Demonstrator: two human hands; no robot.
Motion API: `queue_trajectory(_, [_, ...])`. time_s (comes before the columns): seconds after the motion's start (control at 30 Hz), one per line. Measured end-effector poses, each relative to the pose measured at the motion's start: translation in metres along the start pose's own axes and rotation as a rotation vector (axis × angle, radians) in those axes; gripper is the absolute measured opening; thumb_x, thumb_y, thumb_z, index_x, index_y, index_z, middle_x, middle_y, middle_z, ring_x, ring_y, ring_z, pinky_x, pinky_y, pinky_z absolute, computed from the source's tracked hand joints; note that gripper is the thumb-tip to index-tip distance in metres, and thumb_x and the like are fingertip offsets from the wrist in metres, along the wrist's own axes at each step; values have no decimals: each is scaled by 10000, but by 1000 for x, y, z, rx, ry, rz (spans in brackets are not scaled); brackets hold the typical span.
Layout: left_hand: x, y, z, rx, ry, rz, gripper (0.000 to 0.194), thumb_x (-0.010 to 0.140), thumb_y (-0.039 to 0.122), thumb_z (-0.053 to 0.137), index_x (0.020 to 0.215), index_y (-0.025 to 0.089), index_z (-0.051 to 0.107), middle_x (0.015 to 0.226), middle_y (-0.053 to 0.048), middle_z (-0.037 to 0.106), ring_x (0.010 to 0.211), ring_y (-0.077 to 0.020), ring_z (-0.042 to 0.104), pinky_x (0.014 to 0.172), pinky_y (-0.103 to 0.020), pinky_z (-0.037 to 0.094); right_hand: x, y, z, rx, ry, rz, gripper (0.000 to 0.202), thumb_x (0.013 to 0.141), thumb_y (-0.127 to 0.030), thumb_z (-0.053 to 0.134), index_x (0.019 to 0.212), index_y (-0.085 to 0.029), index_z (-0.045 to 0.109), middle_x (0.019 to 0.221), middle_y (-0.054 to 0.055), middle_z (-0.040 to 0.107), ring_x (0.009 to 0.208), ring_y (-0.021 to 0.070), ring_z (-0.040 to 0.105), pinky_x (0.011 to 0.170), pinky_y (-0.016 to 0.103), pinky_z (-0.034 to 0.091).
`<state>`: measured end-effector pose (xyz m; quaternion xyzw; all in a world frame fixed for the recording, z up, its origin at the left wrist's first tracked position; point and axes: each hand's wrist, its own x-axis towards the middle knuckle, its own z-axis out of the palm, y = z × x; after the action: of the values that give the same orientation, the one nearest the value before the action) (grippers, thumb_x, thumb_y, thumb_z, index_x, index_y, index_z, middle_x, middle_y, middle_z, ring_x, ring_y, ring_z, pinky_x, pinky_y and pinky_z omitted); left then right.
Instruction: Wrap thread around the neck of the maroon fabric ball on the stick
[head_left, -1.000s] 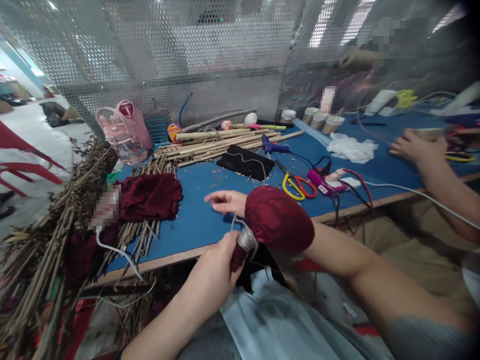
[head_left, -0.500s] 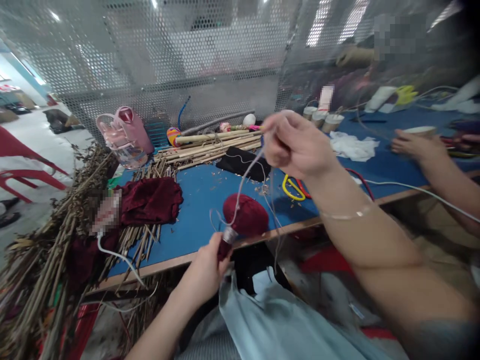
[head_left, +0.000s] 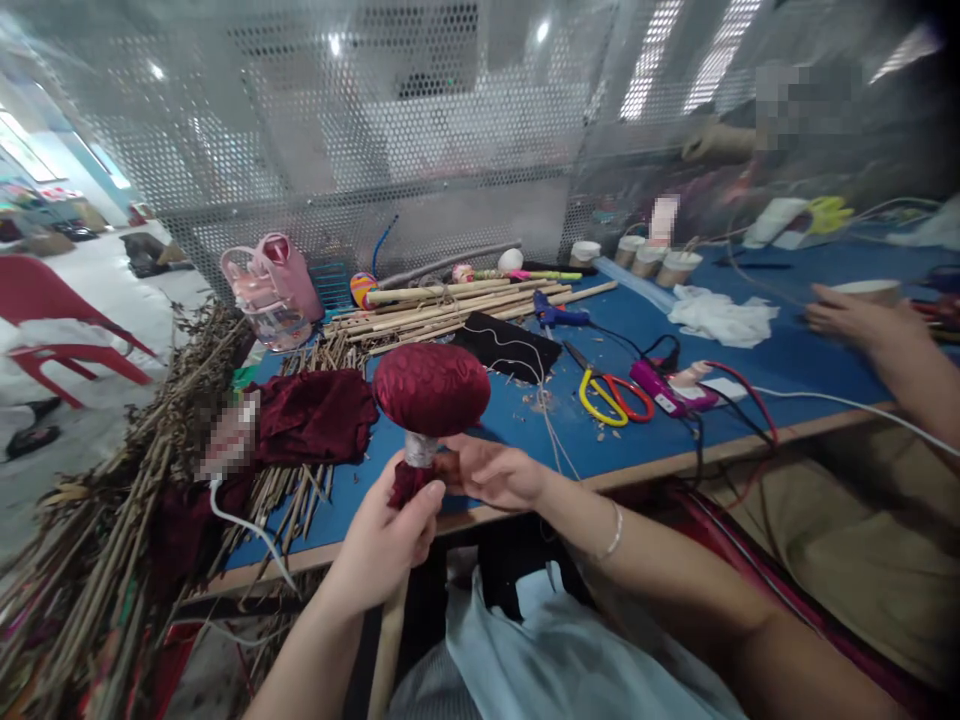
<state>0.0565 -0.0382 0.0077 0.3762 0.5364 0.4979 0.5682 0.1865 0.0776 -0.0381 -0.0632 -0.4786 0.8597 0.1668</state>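
The maroon-headed stick [head_left: 432, 390] rises over the near edge of the blue table [head_left: 795, 360], bulbous end up, its long axis leaning slightly right. The left hand [head_left: 388, 545] grips it below the silver wrap [head_left: 420, 450]; the right hand [head_left: 499, 475] cups loosely alongside, its hold unclear. Paper cups [head_left: 677, 268] stand behind, contents indistinct.

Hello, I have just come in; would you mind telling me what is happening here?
The left hand grips a dark red cloth-covered bulb below its neck, which is bound with greyish cord. The right hand is open close beside that binding. Off to the right, another person's hand is at a cup.
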Motion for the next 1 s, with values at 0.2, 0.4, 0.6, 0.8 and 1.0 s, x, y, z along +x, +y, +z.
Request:
queue_trajectory(0.2, [3, 1, -5, 4, 37, -11, 367, 792, 459, 574, 1027, 229, 410, 516, 114, 342, 373, -36, 278, 327, -135, 229, -12, 4, 25, -387, 333, -20, 355, 813, -504, 534, 723, -161, 523, 513, -68, 342, 456, 54, 268, 468, 197, 262])
queue_trajectory(0.4, [13, -8, -2, 76, 155, 42, 343, 786, 445, 592, 1001, 219, 449, 545, 102, 361, 388, -30, 288, 354, -143, 214, -27, 2, 35, -1002, 377, -229, 453, 903, -406, 374, 525, -173, 285, 490, -44, 292, 472, 63, 275, 490, 221, 232])
queue_trajectory(0.6, [31, -20, -12, -251, 23, -84, 464, 743, 587, 552, 964, 186, 475, 535, 96, 360, 359, -21, 238, 346, -141, 168, -22, -19, 40, -1552, 125, -141, 350, 907, -322, 333, 615, -162, 440, 531, -13, 458, 482, 77, 370, 503, 233, 224])
queue_trajectory(0.8, [36, -31, 0, -434, -48, -48, 337, 714, 395, 663, 846, 193, 427, 527, 99, 382, 356, -15, 270, 359, -129, 174, -8, -85, 64, -2089, -286, -31, 148, 798, -210, 505, 760, -127, 622, 675, 88, 638, 541, 156, 541, 493, 272, 237])
queue_trajectory(1.0, [34, -37, 29, -147, -124, -9, 387, 753, 493, 607, 844, 186, 391, 630, 66, 472, 394, -24, 357, 375, -167, 283, 30, -120, 63, -2296, -669, -67, 218, 737, -97, 501, 704, -174, 703, 718, 69, 668, 662, 184, 583, 532, 274, 276])
